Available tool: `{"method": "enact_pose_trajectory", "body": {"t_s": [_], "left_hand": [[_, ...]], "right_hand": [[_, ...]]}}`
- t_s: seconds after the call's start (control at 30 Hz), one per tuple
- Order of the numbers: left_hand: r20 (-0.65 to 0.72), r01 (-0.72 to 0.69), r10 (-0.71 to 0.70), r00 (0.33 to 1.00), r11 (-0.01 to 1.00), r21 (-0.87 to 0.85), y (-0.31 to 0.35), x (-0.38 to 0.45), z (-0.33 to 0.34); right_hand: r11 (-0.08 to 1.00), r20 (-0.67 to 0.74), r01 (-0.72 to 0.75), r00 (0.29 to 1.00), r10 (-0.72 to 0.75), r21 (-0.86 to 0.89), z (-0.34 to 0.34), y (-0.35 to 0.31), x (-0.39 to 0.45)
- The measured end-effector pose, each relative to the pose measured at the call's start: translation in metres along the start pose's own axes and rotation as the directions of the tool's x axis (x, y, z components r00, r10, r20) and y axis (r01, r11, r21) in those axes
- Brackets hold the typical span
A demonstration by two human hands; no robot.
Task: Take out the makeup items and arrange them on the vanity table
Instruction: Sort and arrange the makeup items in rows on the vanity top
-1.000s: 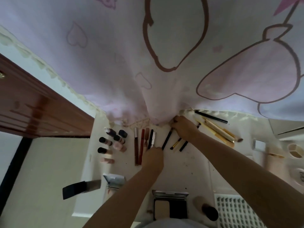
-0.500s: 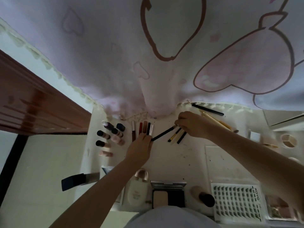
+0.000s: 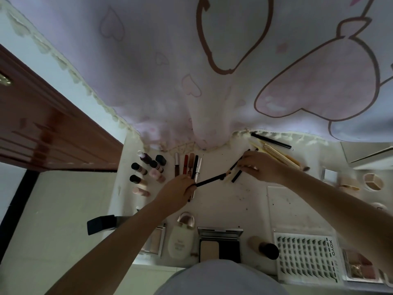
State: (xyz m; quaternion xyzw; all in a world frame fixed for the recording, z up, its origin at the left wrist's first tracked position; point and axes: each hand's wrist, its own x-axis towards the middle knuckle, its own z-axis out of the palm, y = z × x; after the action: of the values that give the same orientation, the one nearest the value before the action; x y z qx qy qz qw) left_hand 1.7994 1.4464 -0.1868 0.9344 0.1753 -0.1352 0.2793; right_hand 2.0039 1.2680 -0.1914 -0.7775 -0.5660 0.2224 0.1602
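Left hand (image 3: pixel 179 191), frame centre: fingers curled round lower end of black pencil (image 3: pixel 209 180), which slants up right. Right hand (image 3: pixel 260 167), right of centre: fingers pinch short dark sticks (image 3: pixel 236 176) lying on desk (image 3: pixel 225 201). Row of lip tubes (image 3: pixel 188 165) just above left hand. Small bottles (image 3: pixel 146 171) cluster at centre left. Gold brushes (image 3: pixel 282 158) and black liner (image 3: pixel 271 140) upper right, near curtain (image 3: pixel 191 71) hem. Compact (image 3: pixel 220 244), cream tube (image 3: pixel 180 241), lash tray (image 3: pixel 306 256) along bottom edge.
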Motion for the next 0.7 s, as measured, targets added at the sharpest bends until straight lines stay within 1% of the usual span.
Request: {"method": "enact_pose_trajectory", "body": {"t_s": [0.07,0.13,0.2,0.27,0.37,0.5,0.7], "left_hand": [[-0.011,0.049,-0.049,0.999,0.999,0.004,-0.003,-0.003,0.001],[-0.029,0.093,-0.093,0.995,0.996,-0.006,-0.003,-0.004,0.005],[-0.056,0.118,-0.119,0.991,0.993,-0.023,0.001,-0.002,0.007],[-0.084,0.123,-0.126,0.988,0.992,-0.036,0.005,0.000,0.009],[-0.112,0.140,-0.145,0.983,0.989,-0.051,0.005,0.000,0.010],[-0.130,0.159,-0.168,0.977,0.984,-0.076,0.002,0.000,0.015],[-0.161,0.189,-0.202,0.966,0.977,-0.095,0.000,-0.004,0.019]], "right_hand": [[0.999,-0.108,-0.022,0.994,0.019,-0.024,-0.006,0.004,0.001],[0.998,-0.137,-0.057,0.989,0.055,-0.013,-0.010,-0.002,0.006],[0.999,-0.145,-0.048,0.988,0.051,0.025,-0.004,-0.008,0.016],[0.993,-0.071,-0.080,0.994,0.086,0.085,0.003,-0.013,0.027],[0.989,0.033,-0.108,0.994,0.105,0.099,0.008,-0.014,0.036],[0.990,0.052,-0.101,0.994,0.097,0.096,0.009,-0.017,0.038],[0.985,0.016,-0.140,0.990,0.139,0.096,0.004,-0.013,0.043]]}}
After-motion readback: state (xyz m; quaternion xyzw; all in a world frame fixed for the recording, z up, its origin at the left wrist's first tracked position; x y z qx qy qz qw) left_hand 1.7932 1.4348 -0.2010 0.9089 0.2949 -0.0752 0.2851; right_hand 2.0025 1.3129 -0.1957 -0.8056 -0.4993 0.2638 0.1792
